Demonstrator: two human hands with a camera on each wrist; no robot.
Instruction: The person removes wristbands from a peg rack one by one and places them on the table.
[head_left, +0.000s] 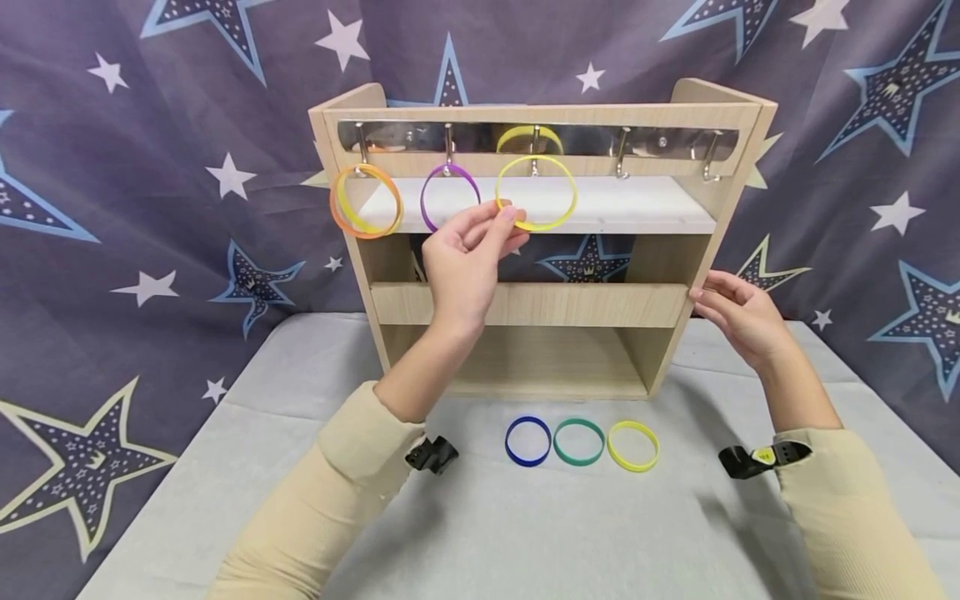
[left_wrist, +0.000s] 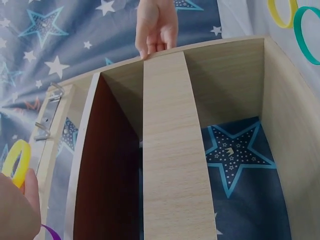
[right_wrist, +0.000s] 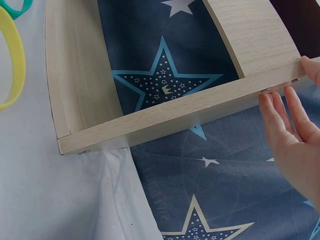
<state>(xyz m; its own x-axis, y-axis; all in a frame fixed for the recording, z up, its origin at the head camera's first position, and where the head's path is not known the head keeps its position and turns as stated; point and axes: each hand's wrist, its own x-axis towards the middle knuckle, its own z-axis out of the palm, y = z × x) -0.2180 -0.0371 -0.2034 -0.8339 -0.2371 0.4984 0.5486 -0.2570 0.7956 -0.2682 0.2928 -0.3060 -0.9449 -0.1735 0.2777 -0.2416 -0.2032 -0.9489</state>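
My left hand (head_left: 468, 258) pinches a yellow silicone wristband (head_left: 574, 200) by its lower left edge. The band stands upright in front of the wooden shelf unit (head_left: 600, 304), and its upper part overlaps the middle hook (head_left: 535, 162) in the head view. An orange wristband (head_left: 400, 208) and a yellow one hang together on the leftmost hook (head_left: 363, 146). From the second hook hangs a purple wristband (head_left: 424, 204), partly behind my left hand. My right hand (head_left: 742, 321) touches the unit's right side, thumb at the front edge, straight fingertips (right_wrist: 291, 95) against the outer panel.
Blue (head_left: 527, 462), green (head_left: 579, 462) and yellow (head_left: 633, 468) wristbands lie in a row on the pale cloth (head_left: 570, 533) before the unit. Two hooks on the right of the metal strip (head_left: 585, 137) carry no band. A star-patterned curtain (head_left: 285, 167) hangs behind.
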